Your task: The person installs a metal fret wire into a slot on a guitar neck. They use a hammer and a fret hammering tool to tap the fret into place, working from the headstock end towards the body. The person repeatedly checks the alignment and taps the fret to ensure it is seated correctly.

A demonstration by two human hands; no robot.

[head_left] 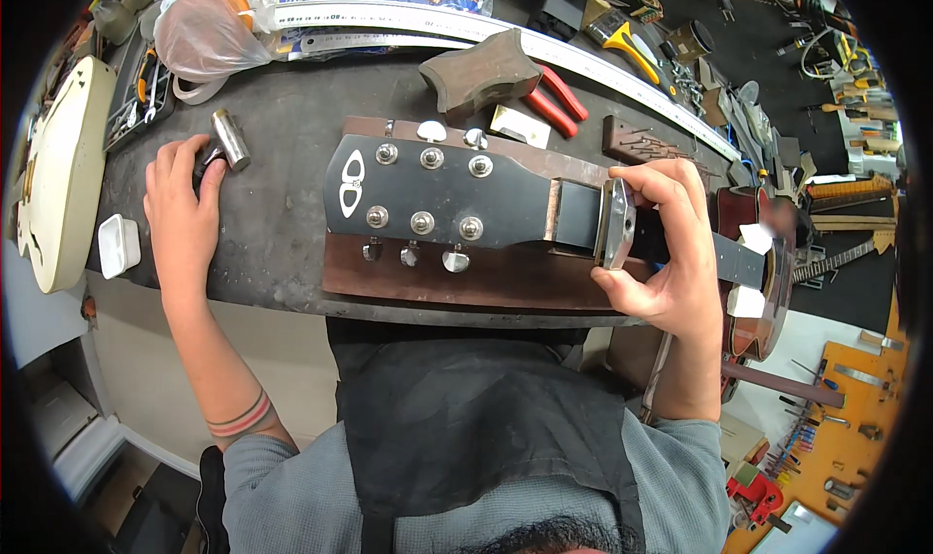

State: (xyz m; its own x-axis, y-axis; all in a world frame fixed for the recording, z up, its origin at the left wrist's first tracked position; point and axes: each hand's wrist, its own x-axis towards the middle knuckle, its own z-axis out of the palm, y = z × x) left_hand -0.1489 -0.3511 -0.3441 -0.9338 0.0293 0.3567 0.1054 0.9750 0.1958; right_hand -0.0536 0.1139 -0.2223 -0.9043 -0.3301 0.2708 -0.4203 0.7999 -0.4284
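A guitar's black headstock (432, 190) with metal tuning pegs lies across the bench, its neck running right. My right hand (671, 243) grips a short silver-faced block (617, 225) between thumb and fingertips. The block stands on edge across the neck, just past the nut end. At the left, my left hand (185, 209) rests on the bench, its thumb and fingers closed round the dark handle of a small hammer (231, 140). The hammer's metal head points away from me. Under the headstock is a brown board (466, 280).
Behind the headstock sit a dark, curved-sided wooden block (479, 73), red-handled pliers (559, 102) and a long white ruler (389, 15). A white tray (119, 245) and a cream guitar body (66, 180) stand left. The reddish guitar body (763, 306) lies right.
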